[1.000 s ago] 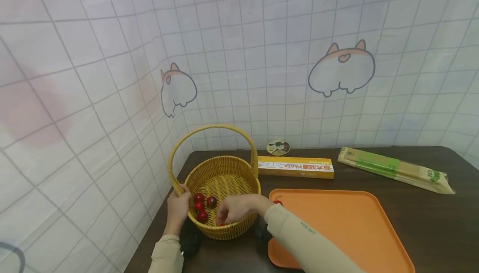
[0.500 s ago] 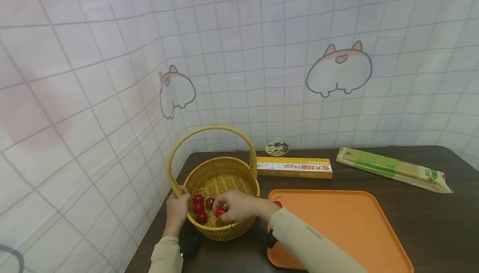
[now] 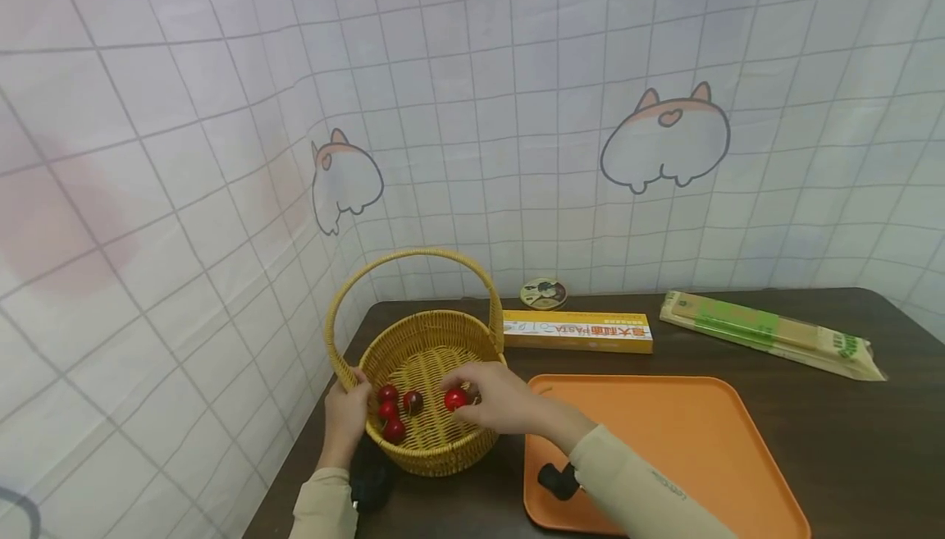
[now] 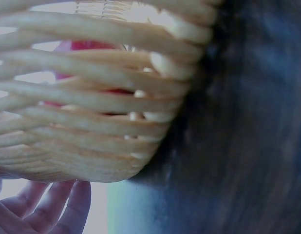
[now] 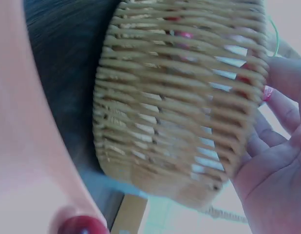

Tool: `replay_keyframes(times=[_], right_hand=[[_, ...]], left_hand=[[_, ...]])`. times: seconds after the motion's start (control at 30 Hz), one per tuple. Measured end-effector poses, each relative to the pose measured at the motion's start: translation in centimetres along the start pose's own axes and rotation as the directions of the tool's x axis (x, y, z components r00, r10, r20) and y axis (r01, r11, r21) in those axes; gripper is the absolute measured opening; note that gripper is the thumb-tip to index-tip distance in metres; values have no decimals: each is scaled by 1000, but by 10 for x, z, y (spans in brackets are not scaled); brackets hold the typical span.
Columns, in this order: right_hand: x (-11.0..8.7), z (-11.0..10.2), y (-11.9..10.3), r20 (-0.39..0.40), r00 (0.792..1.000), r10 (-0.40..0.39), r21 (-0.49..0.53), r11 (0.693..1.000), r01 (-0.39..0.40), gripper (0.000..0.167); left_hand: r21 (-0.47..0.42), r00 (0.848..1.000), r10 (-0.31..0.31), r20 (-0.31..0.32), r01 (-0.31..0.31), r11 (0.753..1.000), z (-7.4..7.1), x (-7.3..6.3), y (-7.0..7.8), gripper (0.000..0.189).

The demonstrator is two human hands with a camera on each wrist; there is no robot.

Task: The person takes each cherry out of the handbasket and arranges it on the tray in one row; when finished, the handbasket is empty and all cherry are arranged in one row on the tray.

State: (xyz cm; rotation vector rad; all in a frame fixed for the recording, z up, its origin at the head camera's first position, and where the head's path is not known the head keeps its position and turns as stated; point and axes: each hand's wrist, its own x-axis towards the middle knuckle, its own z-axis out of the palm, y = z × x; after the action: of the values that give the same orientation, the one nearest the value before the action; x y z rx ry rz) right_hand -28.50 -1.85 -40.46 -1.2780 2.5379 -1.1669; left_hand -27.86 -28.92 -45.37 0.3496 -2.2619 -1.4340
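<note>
A yellow wicker basket [image 3: 435,461] with a tall arched handle stands on the table's left side. My left hand [image 3: 347,412] grips its rim where the handle meets the left side; in the left wrist view its fingers [image 4: 75,207] show below the weave. Several dark red cherries [image 3: 394,430] lie inside, on the left. Over the basket's right part, my right hand [image 3: 495,399] pinches a bright red cherry [image 3: 455,399] between thumb and fingers. In the right wrist view that cherry [image 5: 267,92] peeks out by the rim, partly hidden behind the weave.
An orange tray [image 3: 664,440] lies right of the basket, under my right forearm. Another cherry [image 5: 82,225] is on it, its stem showing past my wrist in the head view. Behind are a pasta box [image 3: 583,332], a round patterned disc [image 3: 543,294] and a long green-and-tan packet [image 3: 768,334].
My right hand has risen from the basket's front and moved right and back with the bright red cherry. My left hand keeps its grip on the rim.
</note>
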Motion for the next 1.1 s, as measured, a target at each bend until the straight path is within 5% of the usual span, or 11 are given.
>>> replay_keyframes(times=[0.47, 0.73, 1.1], right_hand=[[-45, -35, 16, -203, 979, 27, 60, 998, -15, 37], [-64, -48, 37, -199, 976, 87, 63, 995, -76, 39], [-75, -61, 71, -213, 968, 131, -57, 988, -147, 40]], left_hand=[[0, 1000, 6, 7, -6, 1000, -1, -1, 2, 5], [1, 1000, 0, 3, 0, 1000, -1, -1, 0, 6], [3, 1000, 0, -4, 0, 1000, 0, -1, 2, 6]])
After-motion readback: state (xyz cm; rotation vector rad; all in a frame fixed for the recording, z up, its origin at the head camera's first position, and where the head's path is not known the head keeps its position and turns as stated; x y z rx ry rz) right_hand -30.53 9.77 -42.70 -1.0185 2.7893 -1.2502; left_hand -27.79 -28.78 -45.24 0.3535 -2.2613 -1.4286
